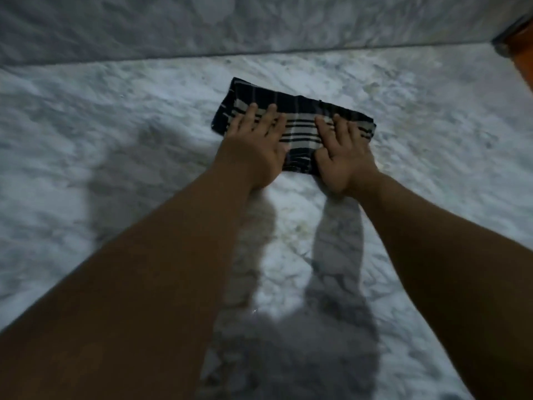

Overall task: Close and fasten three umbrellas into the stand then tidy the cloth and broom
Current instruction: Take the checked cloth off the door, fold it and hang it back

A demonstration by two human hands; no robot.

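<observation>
Cloth (291, 122) lies folded into a long strip on the marble floor (115, 134), dark navy with pale stripes and checks, its length running from upper left to lower right. Both my hands are flat on it, side by side, with a band of stripes showing between them.

My left hand (253, 148) covers the left half of the strip. Its fingers are straight and spread, the tips reaching about the middle of the fabric, the palm pressing the near edge. It grips nothing; it only presses down.

My right hand (343, 157) sits on the right half in the same way, fingers extended and a little splayed, thumb pointing inward toward the other hand. It too holds nothing and just rests its weight on the fabric. The far right end of the strip pokes out past my little finger.

Both forearms stretch forward from the bottom corners, and their shadows fall on the marble between them. Beyond the strip the floor meets a marble wall (259, 21) along a dark seam. An orange edge (523, 44) shows at the upper right corner; I cannot tell what it is.
</observation>
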